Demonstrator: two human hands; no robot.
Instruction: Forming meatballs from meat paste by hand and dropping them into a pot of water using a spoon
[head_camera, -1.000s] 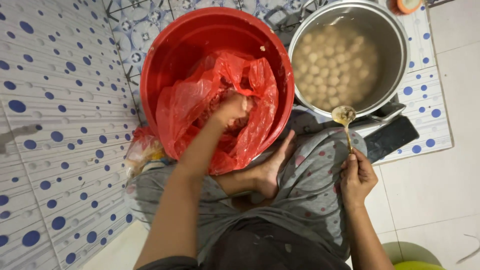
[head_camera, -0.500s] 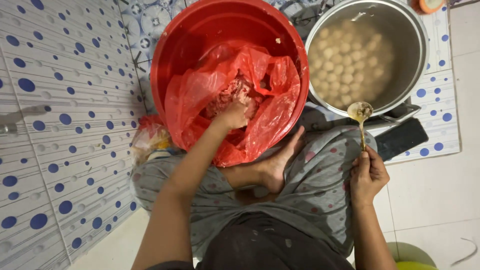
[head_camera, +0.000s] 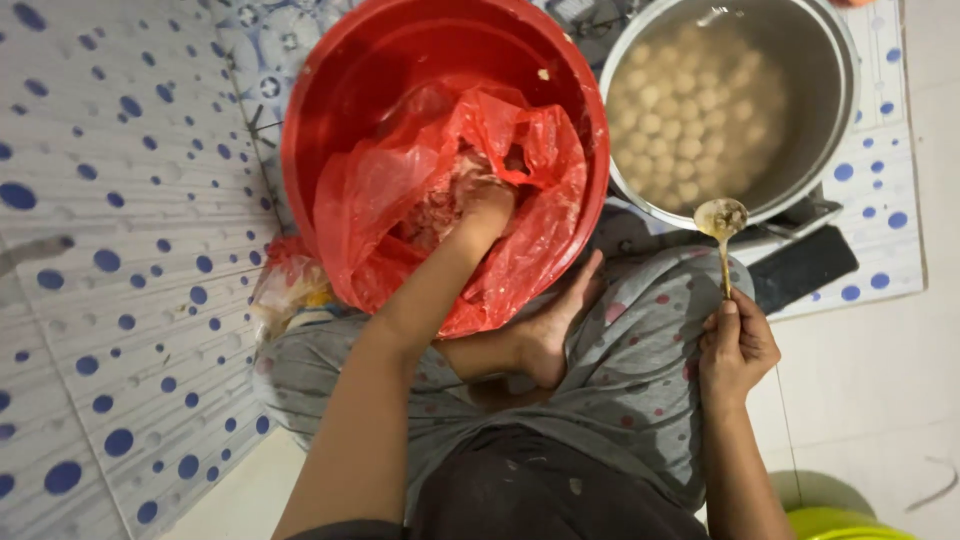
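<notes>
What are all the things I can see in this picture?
Basin: one, red, on the floor ahead of the person's knees.
Plastic bag: one, red, lining the basin, pale mince-like mix inside.
Pot: one, silver, right of the basin.
Balls: many, pale, floating in the pot's cloudy liquid.
Spoon: one, metal, bowl close to the pot's near rim.
Mat: one, white with blue dots, covering the floor at left.
Yellow-green container: one, bottom right corner, partly out of view.
Left hand: one, pressed into the mix in the bag.
Right hand: one, holding the spoon's handle.
</notes>
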